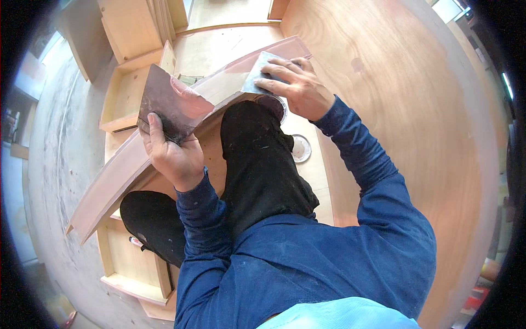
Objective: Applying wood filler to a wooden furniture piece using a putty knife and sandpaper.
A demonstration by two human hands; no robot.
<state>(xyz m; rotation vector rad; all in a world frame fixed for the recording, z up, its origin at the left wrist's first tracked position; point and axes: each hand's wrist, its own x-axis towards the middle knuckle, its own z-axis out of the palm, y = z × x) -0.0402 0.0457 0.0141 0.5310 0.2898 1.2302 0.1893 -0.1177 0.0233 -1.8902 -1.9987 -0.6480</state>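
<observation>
My left hand (174, 156) grips a dark flat board (159, 104) at its lower edge, thumb on top. A smear of pink filler (192, 101) lies along the board's right side. In my right hand (298, 85) is a thin, pale blue-grey filler scraper (256, 74), fingers spread over its face. The scraper rests against the upper right part of a long, pale pink plank (118, 164). That plank slants from lower left to upper right across my knees, and the board in my left hand covers its middle.
Open wooden drawer boxes (129, 98) stand at the left, with another drawer (134, 263) below. A round white lid or tub (301, 148) sits right of my knee, near a partly hidden dark-rimmed container (279, 107). A large wooden panel (405, 137) lies at the right.
</observation>
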